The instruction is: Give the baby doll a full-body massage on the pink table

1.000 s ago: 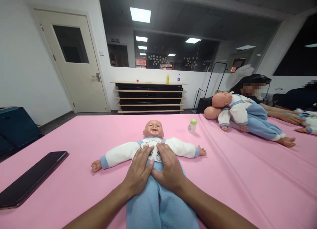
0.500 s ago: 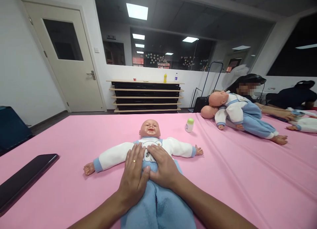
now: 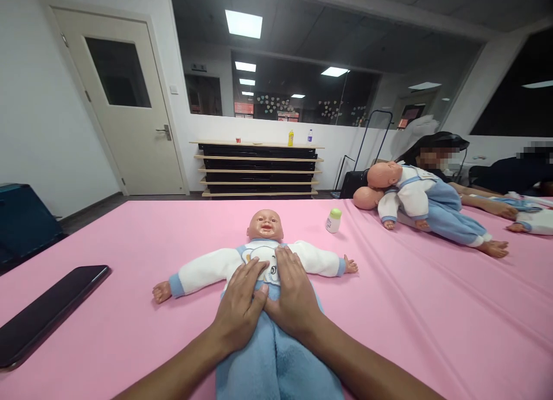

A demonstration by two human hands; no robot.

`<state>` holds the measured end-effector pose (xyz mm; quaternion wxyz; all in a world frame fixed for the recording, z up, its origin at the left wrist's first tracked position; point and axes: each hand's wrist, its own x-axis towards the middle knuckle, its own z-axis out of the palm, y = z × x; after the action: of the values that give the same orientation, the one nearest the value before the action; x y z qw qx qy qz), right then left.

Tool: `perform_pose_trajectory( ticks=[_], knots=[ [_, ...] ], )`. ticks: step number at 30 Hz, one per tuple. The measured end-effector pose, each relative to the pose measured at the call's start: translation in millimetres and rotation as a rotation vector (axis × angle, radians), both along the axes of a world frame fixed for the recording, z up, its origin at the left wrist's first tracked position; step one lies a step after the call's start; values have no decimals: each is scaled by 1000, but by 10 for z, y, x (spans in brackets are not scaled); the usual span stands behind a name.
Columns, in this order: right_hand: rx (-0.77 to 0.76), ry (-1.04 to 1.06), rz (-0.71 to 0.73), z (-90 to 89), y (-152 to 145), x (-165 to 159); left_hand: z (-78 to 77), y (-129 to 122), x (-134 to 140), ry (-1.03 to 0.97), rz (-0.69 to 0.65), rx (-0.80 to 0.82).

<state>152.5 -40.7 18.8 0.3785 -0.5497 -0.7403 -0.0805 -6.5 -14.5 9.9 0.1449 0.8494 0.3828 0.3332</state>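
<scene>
Resting flat, fingers extended and clamped on nothing, our left hand (image 3: 241, 305) and right hand (image 3: 298, 299) touch the doll (image 3: 261, 252), which lies face-up on the pink-covered table (image 3: 401, 313). We judge it light and soft-clothed, its head (image 3: 265, 225) stiffer, best held around the torso (image 3: 273, 271).

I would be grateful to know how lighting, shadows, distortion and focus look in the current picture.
Head view: bright panels show in the dark window, and the doll's head has a slight shine; head view: faint shadow lies beside its sleeves on the pink cover; head view: the door leans, likely wide-angle distortion; head view: left hand and right hand look fairly sharp.
</scene>
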Motion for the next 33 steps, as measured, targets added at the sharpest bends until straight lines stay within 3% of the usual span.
perform_pose_trajectory(
  ticks=[6,10,14,17,22,26,29,33],
  knots=[
    [149,-28,210,65,-6,-33,-48,50,49,-111,92,-135],
    [58,-52,291,105,-21,-47,-89,73,48,-210,139,-223],
    [-64,-67,247,118,-7,-36,-123,52,47,-288,204,-266],
    [-124,-33,183,125,26,-9,-112,-3,48,-235,183,-134],
    [-222,1,87,136,47,31,-35,-82,16,-149,37,149],
    [-273,50,-62,111,21,21,19,-80,-42,-90,-92,192],
    [-187,48,-88,72,0,6,32,-38,-69,-40,-115,126],
    [33,3,81,59,-27,-5,-14,55,-57,-41,-46,13]
  ],
)
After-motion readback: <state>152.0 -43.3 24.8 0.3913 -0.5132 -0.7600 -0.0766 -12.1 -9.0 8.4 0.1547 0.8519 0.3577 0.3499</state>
